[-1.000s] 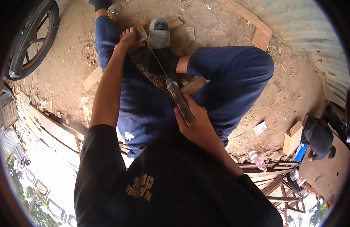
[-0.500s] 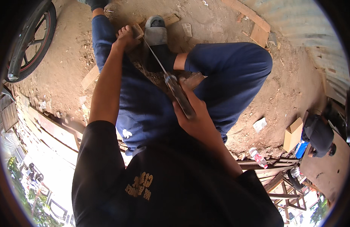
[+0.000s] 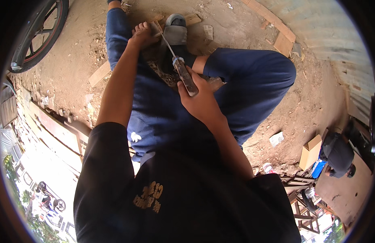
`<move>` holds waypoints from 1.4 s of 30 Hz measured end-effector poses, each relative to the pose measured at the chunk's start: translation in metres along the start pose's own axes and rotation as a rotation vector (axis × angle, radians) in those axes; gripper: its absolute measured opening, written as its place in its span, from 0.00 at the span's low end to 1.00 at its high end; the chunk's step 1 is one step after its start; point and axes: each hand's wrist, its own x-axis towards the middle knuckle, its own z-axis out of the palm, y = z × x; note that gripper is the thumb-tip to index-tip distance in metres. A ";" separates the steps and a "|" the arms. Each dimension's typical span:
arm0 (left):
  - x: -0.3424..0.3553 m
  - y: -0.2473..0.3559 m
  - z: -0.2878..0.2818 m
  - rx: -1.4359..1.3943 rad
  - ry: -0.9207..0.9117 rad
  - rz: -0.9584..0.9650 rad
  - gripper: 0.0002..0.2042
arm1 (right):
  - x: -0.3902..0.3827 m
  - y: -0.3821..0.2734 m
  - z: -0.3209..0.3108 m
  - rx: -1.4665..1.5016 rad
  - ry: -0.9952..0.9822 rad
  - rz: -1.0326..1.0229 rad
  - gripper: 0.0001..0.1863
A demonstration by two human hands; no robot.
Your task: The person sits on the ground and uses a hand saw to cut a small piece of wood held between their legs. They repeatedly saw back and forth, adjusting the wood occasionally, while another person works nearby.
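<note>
My left hand (image 3: pixel 143 37) is closed round a small wooden block (image 3: pixel 155 27), held out beside my sandalled foot (image 3: pixel 175 32). In my right hand (image 3: pixel 201 101) is a hand tool with a long, thin metal blade and a worn dark handle (image 3: pixel 185 77), pale at its collar. The blade (image 3: pixel 168 45) slants forward and left, its far end at the block; whether it is a file or another tool, I cannot tell. Behind my right hand, a piece of wood (image 3: pixel 216 84) shows between my legs, partly hidden.
Wood scraps (image 3: pixel 100 73) lie on the dirt floor. A wheel (image 3: pixel 43 38) stands at far left, a corrugated metal wall (image 3: pixel 329 32) at far right. Another person (image 3: pixel 337 154) bends over a board near a cardboard box (image 3: pixel 310 152) on the right.
My right hand has pushed the tool forward, bringing its handle closer to the block. My left hand keeps its grip on the block. The whole view has shifted slightly.
</note>
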 end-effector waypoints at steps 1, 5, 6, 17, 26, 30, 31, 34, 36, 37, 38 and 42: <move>-0.003 -0.001 -0.001 0.021 -0.005 -0.001 0.46 | -0.011 -0.007 -0.008 0.003 -0.029 0.007 0.26; -0.007 0.000 -0.006 0.087 -0.006 0.013 0.43 | -0.064 -0.028 -0.042 0.011 -0.063 0.181 0.25; -0.006 0.002 -0.009 0.091 -0.017 0.003 0.43 | -0.058 -0.026 -0.039 0.041 -0.062 0.142 0.25; 0.000 -0.002 0.006 0.057 0.016 -0.059 0.44 | -0.046 -0.020 -0.041 0.064 -0.012 0.024 0.23; 0.012 0.004 0.016 0.033 0.031 -0.094 0.46 | -0.048 -0.032 -0.045 0.042 -0.027 0.130 0.21; 0.004 -0.004 0.021 0.077 0.019 -0.083 0.47 | -0.024 -0.019 -0.024 0.054 -0.102 0.154 0.25; 0.013 0.003 0.022 0.063 0.024 -0.072 0.47 | -0.008 -0.010 -0.019 0.041 -0.105 0.138 0.26; 0.015 -0.005 0.031 0.019 0.042 -0.095 0.46 | 0.001 0.002 -0.018 0.012 -0.108 0.077 0.26; 0.010 0.000 0.018 0.050 0.040 -0.106 0.47 | -0.042 -0.008 -0.037 0.042 -0.038 0.043 0.24; 0.007 0.004 0.012 0.057 0.037 -0.108 0.47 | -0.059 -0.012 -0.044 0.049 -0.002 0.030 0.23; 0.007 0.003 0.014 0.048 0.050 -0.091 0.47 | -0.060 -0.012 -0.043 0.066 0.016 0.032 0.21; 0.016 -0.004 0.024 0.035 0.062 -0.066 0.48 | -0.009 0.018 -0.012 0.029 0.007 -0.016 0.22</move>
